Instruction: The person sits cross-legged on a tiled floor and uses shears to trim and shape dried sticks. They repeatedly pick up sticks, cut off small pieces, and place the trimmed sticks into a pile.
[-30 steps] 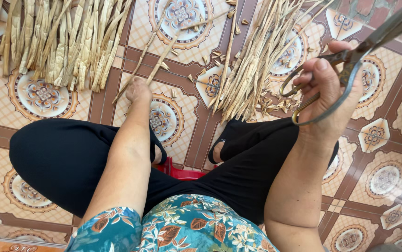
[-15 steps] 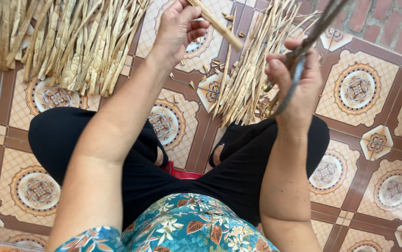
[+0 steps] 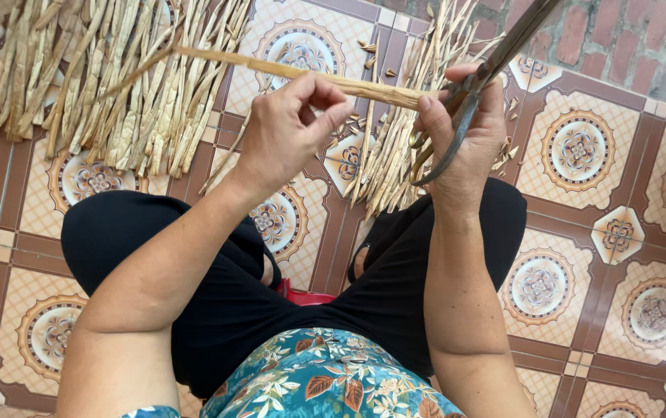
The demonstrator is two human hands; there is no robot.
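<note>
My left hand point(image 3: 290, 128) pinches a long dry tan stalk point(image 3: 271, 70) near its middle and holds it level above my lap. My right hand point(image 3: 464, 131) grips large dark metal scissors point(image 3: 495, 66) and also touches the stalk's right end with thumb and fingers. The scissor blades point up and to the right, out of the frame. I sit with legs in black trousers point(image 3: 217, 271) folded on a patterned tiled floor point(image 3: 580, 224).
A big heap of dry stalks point(image 3: 108, 85) lies on the floor at the upper left. A second bundle of stalks point(image 3: 402, 147) lies ahead of my knees, with small cut scraps around it. A brick surface point(image 3: 627, 46) runs along the upper right.
My left hand picked a stalk off the floor and raised it. Both hands came together in front of me, and the right hand with the scissors now meets the stalk's end.
</note>
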